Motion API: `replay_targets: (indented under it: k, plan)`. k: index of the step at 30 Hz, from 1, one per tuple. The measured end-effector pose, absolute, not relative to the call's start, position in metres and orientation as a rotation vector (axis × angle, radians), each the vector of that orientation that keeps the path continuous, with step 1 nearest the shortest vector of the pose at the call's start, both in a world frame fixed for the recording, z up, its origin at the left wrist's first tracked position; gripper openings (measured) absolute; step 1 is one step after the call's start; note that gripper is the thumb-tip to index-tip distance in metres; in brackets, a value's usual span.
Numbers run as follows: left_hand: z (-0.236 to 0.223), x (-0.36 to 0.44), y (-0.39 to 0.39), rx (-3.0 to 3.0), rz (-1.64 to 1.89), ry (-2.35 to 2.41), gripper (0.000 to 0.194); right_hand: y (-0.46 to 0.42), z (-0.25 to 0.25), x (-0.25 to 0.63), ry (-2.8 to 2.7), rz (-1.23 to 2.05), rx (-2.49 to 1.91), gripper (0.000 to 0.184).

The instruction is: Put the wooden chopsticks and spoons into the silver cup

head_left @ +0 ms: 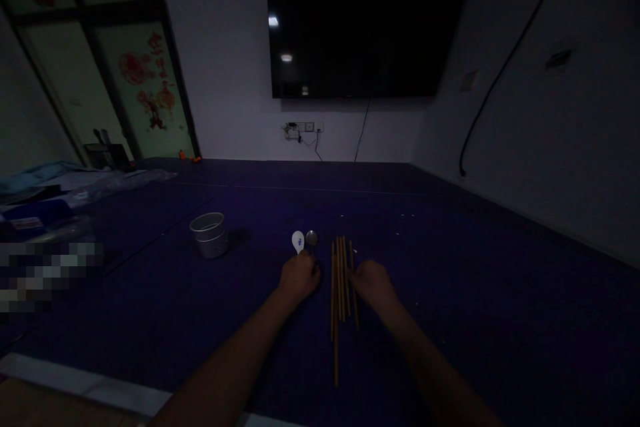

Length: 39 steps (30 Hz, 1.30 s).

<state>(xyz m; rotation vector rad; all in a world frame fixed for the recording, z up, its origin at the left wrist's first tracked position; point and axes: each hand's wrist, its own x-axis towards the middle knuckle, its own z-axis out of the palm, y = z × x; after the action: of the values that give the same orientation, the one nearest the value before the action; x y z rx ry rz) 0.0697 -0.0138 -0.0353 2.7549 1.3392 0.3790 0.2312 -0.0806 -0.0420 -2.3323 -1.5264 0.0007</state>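
Observation:
My left hand (299, 277) is closed over the handles of two spoons lying side by side on the dark purple surface. One is a white spoon (298, 240) with a small blue mark, the other a metal spoon (311, 237); their bowls point away from me and their handles are mostly hidden. Several wooden chopsticks (341, 280) lie roughly parallel between my hands, one reaching nearer to me. My right hand (374, 285) has its fingertips pinched at the rightmost chopstick (355, 300), which sits slightly apart from the others.
To the left stands a grey perforated cup-shaped holder (210, 237). Plastic wrapping (115, 188) and a blue item (37, 217) lie farther left. Small white bits are scattered on the right. A wall with a large television (365, 27) rises behind the purple surface (475, 267).

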Motion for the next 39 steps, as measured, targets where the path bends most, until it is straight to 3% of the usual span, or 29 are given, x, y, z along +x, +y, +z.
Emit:
replay_targets:
  k: [6, 12, 15, 21, 26, 31, 39]
  plan:
    - [-0.035, 0.068, -0.01, 2.709, 0.58, 1.362, 0.026, -0.08, -0.046, 0.233, -1.535, -0.005, -2.297, 0.024]
    - [-0.008, 0.038, 0.007, 2.216, 1.916, 1.604, 0.035, -0.079, -0.05, 0.23, -1.524, 0.045, -2.212, 0.019]
    - [0.004, 0.012, 0.019, 1.8, 2.275, 1.776, 0.061, -0.078, -0.051, 0.225, -1.54, 0.089, -2.146, 0.019]
    - [0.0, -0.028, 0.041, 1.423, 2.046, 2.152, 0.107, -0.075, -0.052, 0.209, -1.545, 0.188, -1.995, 0.019]
    - [-0.017, -0.045, 0.057, 1.235, 1.859, 2.228, 0.122, -0.073, -0.053, 0.199, -1.492, 0.27, -1.928, 0.018]
    - [-0.021, -0.05, 0.065, 1.157, 1.773, 2.216, 0.124, -0.071, -0.055, 0.198, -1.452, 0.363, -1.894, 0.018]
    - [-0.02, -0.051, 0.059, 1.184, 1.68, 2.143, 0.106, -0.069, -0.058, 0.197, -1.408, 0.547, -1.858, 0.024]
